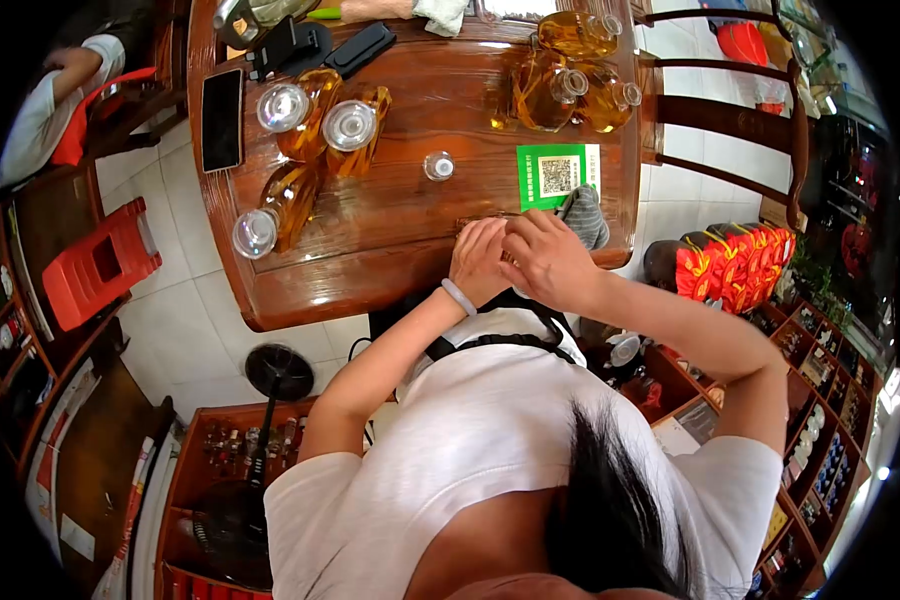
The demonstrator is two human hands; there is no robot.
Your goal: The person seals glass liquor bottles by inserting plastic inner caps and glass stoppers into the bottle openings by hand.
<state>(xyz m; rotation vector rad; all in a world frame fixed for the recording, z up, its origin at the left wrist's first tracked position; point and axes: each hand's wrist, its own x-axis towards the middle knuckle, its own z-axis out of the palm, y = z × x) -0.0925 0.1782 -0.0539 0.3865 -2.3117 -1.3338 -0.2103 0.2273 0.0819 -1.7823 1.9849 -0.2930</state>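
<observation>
My left hand (478,262), with a pale bracelet at its wrist, is at the table's front edge. My right hand (550,262) meets it there, its fingers bent and pressed in. Both look closed around something small that the fingers hide. Just beyond them lies a green card with a QR code (558,177), and a grey striped cloth item (585,218) sits by my right hand. A small clear glass piece (438,166) stands farther in. Bottles of amber liquid (295,205) with clear round ends are on the left; more amber bottles (545,92) lie at the right.
On the wooden table (420,235) are a phone (222,120) and a black case (361,50). A wooden chair (725,115) stands to the right, a red stool (100,262) to the left. Another person's arm (75,70) shows at upper left. Shelves (810,420) are behind me.
</observation>
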